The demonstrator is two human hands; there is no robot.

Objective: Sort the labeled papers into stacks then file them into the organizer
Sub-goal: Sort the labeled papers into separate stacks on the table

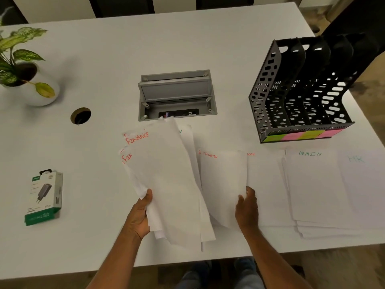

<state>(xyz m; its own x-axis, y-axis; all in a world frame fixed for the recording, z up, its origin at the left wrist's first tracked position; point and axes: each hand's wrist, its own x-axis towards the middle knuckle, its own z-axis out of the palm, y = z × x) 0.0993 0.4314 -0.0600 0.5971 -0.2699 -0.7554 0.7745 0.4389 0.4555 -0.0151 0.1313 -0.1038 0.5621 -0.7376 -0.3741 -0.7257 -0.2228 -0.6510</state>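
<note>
At three o'clock the HR sheet [363,184] is running off the frame edge, its lettering blurring; sticky-note labels [300,135] are staying unreadable.

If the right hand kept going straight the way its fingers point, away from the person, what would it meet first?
Probably the sheet headed SPORTS, which the right hand already pinches by its lower right edge. Beyond that lies the sheet ending in NCE flat on the table; the organizer stands further right. Depth is uncertain.

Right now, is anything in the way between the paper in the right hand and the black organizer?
Nothing visible blocks it. The right hand holds one sheet above the table. Between it and the organizer lie only flat papers, like the ADMIN stack.
</note>
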